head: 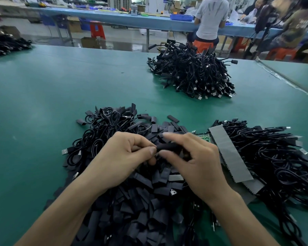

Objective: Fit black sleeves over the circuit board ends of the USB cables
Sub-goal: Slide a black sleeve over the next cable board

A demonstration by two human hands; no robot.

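The 2 hands are working close together over the green table (43,103), both holding 1 black sleeve (169,147) just above the nearest heap. The left hand (124,157) is pinching the sleeve's left end between thumb and forefinger, with its other fingers curling underneath. The right hand (194,162) is gripping the other end, its thumb lying beneath the sleeve and its forefinger reaching over the top, blurred. Whether a cable end is sitting inside the sleeve cannot be told. Under the wrists and forearms a heap of loose sleeves (140,201) is spreading toward the near edge, and a tangle of USB cables (103,132) is lying just behind it on the left. To the right a second cable pile (274,157) is resting on the table, with green circuit board ends (203,136) peeking out at its left edge near the right hand's knuckles and grey strips (229,153) lying across it. A third cable pile (194,73) is sitting well apart toward the far side, and a fourth pile (5,45) is showing at the far left edge. Beyond the table a person in a white shirt (210,18) is sitting at a blue bench (114,18), back turned.
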